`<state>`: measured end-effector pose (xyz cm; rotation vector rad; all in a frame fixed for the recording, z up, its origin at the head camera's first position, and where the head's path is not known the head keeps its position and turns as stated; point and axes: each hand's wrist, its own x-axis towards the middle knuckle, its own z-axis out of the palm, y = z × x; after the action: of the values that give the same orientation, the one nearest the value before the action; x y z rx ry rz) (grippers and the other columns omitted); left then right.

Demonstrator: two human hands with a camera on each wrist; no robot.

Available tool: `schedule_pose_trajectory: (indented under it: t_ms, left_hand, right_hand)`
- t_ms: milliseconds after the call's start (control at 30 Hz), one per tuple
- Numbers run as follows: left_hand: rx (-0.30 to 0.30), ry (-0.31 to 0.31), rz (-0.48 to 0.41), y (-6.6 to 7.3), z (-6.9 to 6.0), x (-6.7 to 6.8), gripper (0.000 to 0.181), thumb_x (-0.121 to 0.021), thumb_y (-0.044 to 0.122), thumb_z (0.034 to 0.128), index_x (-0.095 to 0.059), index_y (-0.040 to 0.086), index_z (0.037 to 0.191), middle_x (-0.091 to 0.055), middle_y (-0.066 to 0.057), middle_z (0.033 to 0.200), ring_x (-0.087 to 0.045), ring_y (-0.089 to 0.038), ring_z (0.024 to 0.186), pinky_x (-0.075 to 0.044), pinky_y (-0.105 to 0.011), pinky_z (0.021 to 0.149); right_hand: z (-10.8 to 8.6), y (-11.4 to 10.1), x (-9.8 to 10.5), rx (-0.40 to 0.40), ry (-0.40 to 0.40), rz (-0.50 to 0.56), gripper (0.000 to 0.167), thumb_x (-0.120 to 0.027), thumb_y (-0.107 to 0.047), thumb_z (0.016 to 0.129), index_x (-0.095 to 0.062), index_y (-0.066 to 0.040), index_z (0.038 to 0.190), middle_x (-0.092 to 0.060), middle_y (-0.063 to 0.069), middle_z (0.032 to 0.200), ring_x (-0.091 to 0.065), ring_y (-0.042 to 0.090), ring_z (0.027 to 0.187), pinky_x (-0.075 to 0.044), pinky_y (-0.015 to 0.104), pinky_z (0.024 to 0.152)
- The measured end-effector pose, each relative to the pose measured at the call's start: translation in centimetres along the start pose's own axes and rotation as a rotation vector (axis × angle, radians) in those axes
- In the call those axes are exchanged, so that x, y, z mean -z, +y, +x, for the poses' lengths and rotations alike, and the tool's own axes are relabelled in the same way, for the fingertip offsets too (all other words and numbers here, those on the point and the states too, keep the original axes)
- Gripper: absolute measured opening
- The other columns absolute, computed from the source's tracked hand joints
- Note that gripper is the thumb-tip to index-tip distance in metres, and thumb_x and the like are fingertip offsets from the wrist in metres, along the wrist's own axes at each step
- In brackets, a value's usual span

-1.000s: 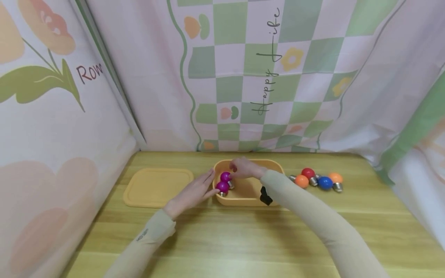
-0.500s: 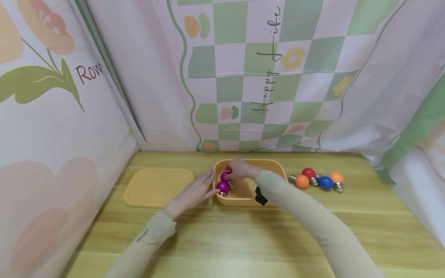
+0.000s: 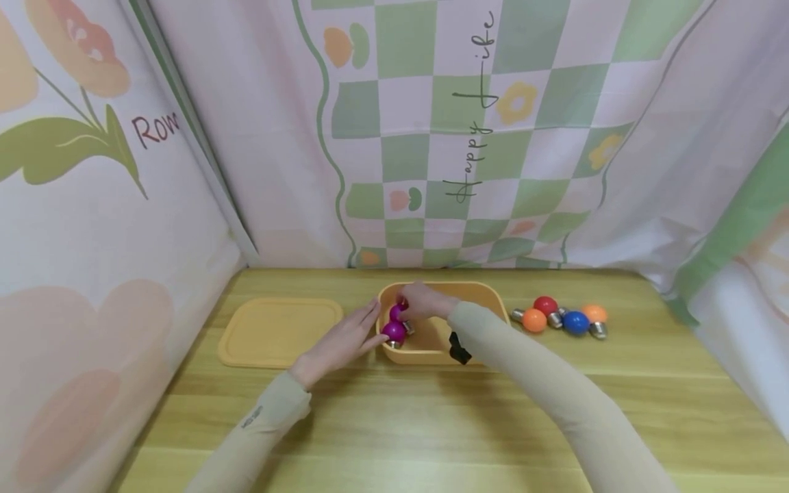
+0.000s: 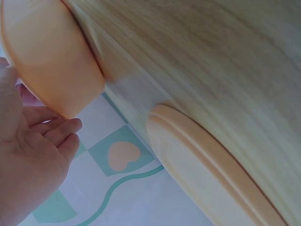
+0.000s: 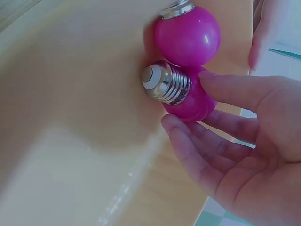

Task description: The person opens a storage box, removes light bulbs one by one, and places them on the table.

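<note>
Inside the yellow box (image 3: 444,358), at its left end, lie two magenta light bulbs with silver screw bases. My right hand (image 3: 425,301) reaches over the rim and pinches the farther bulb (image 5: 190,106) between thumb and fingers. Against it rests the nearer bulb (image 5: 188,37), whose base points away from the other one's globe. My left hand (image 3: 339,342) lies at the box's left end, fingers fairly straight and touching the rim. In the left wrist view, the left fingertips are at the box's edge (image 4: 61,61), and part of that hand is cut off.
A flat yellow lid (image 3: 280,332) lies on the wooden table (image 3: 394,424) to the left of the box. On the right sit a red bulb (image 3: 545,305), a blue bulb (image 3: 576,322) and two orange bulbs, one nearer the box (image 3: 533,320). A patterned curtain (image 3: 468,137) hangs behind.
My right hand has shifted slightly left and its fingers have closed around the farther magenta bulb. The left hand, box and lid have stayed in place.
</note>
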<state>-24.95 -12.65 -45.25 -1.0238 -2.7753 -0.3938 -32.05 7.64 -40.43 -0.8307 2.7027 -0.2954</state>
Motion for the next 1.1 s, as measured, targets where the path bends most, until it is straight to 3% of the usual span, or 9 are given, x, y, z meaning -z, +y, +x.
schedule_pose_trajectory:
  t_ms: [600,867,1100]
  left_hand:
    - [0.001,-0.006,-0.017,0.5,0.3,0.0,0.07,-0.052,0.04,0.1021,-0.035,-0.01,0.148,-0.037,-0.028,0.155,-0.044,-0.038,0.141,-0.041,-0.046,0.117]
    - [-0.006,0.0,-0.024,0.4,0.3,0.0,0.07,-0.053,0.039,0.1019,-0.035,-0.01,0.148,-0.036,-0.029,0.154,-0.044,-0.039,0.141,-0.04,-0.046,0.117]
    - [0.008,-0.001,-0.024,0.3,0.0,0.2,0.07,-0.052,0.04,0.102,-0.034,-0.01,0.148,-0.036,-0.028,0.155,-0.044,-0.04,0.141,-0.039,-0.048,0.118]
  right_hand:
    - [-0.3,0.1,-0.2,-0.012,-0.006,-0.009,0.029,-0.072,-0.017,0.088,-0.068,0.001,0.11,-0.072,0.012,0.102,-0.066,0.021,0.087,-0.059,0.029,0.079]
    - [-1.3,0.6,0.7,-0.001,-0.003,0.032,0.03,-0.071,-0.015,0.088,-0.067,0.003,0.111,-0.071,0.015,0.103,-0.066,0.024,0.091,-0.059,0.033,0.083]
    - [-2.4,1.5,1.6,0.004,0.027,0.047,0.029,-0.074,-0.019,0.087,-0.068,0.0,0.107,-0.071,0.011,0.096,-0.064,0.02,0.085,-0.055,0.026,0.074]
